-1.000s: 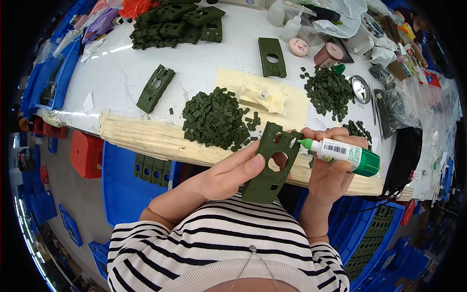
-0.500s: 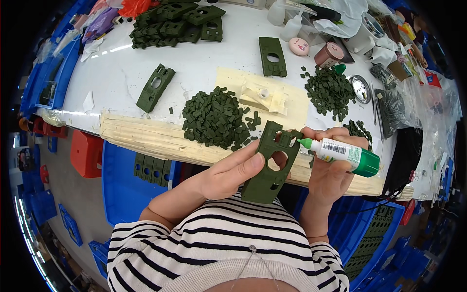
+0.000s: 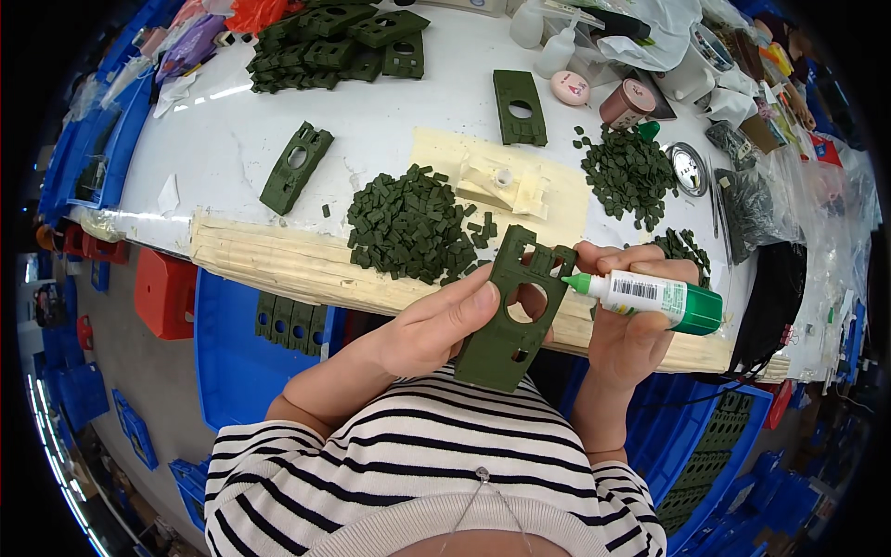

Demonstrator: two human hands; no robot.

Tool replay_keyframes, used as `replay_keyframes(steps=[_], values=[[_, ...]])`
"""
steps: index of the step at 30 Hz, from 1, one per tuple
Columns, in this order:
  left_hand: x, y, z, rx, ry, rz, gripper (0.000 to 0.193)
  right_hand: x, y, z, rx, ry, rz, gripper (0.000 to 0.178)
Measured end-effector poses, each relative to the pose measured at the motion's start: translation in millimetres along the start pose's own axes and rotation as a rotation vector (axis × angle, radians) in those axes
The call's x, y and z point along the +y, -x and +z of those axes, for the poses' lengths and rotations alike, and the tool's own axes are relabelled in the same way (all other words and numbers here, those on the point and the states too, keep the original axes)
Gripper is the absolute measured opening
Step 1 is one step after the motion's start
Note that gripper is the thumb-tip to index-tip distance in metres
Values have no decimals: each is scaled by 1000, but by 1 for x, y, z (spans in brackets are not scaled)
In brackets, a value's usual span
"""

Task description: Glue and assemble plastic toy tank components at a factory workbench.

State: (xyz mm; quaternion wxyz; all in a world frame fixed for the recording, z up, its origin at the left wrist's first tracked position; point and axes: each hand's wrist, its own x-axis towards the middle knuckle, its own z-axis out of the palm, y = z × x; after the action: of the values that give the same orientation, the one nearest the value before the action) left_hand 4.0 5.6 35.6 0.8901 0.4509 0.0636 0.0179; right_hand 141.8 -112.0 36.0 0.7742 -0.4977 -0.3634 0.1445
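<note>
My left hand is closed round the left edge of a dark green plastic model tank hull, thumb on top. The hull has a large round hole and smaller openings, and is held upright in front of my chest. Fingers of my right hand wrap a white glue bottle with a green base and a green nozzle. Its nozzle tip meets the hull's upper right edge. Beyond the hull lies a heap of small green plastic pieces, next to a cream-coloured jig.
More green hulls are stacked at the back left; single hulls lie at left and back. Another pile of small green pieces sits at right, near a round metal lid and a pink can. Blue bins stand below the table edge.
The hull has shifted slightly left and turned a little in my left hand. The glue bottle has moved slightly left with it, its nozzle staying at the hull's right edge.
</note>
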Motion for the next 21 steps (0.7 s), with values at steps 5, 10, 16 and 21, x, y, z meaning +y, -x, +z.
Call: replay_keyframes(steps=[5, 10, 16, 21], values=[[0, 0, 0, 9, -20, 3, 66, 1, 0, 0, -8, -4, -16, 51], [0, 0, -1, 2, -31, 5, 66, 3, 0, -1, -21, -4, -26, 50], [0, 1, -1, 6, -41, -1, 68, 2, 0, -2, -27, -2, -19, 50], [1, 0, -1, 0, -41, 1, 68, 1, 0, -1, -16, -1, -16, 51]])
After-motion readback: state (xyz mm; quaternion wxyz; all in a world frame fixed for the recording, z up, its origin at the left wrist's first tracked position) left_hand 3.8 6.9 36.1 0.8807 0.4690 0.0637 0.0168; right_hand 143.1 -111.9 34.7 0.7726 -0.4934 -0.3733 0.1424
